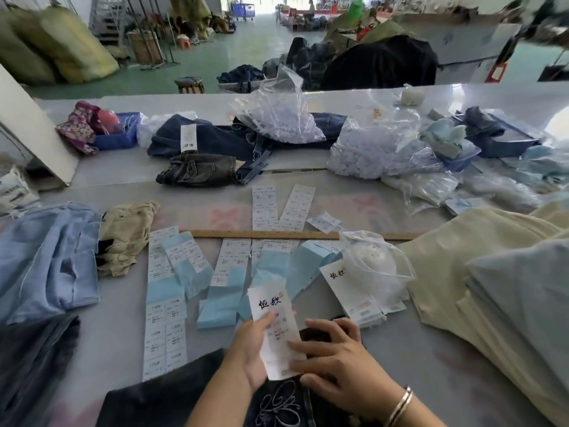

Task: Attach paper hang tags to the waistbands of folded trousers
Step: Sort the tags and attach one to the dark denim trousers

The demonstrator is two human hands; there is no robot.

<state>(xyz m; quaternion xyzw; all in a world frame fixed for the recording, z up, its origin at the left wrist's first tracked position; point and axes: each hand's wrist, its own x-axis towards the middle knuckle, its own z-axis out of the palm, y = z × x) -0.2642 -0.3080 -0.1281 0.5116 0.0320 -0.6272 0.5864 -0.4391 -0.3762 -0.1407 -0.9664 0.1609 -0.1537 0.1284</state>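
Head view, bottom centre of the frame: the left hand [250, 349] grips a white paper hang tag [275, 326] from beneath, thumb curled over its edge, while the right hand [334, 362] pinches the tag's lower part with bent fingers. The tag sits just above dark folded trousers [172, 392] at the lower edge. The step looks like readying one tag for attachment; next it must meet the waistband, which is not clearly visible. The tag is stiff, narrow and printed; the trousers are soft, heavy denim. Thin sticker strips [164, 306] lie flat at centre left.
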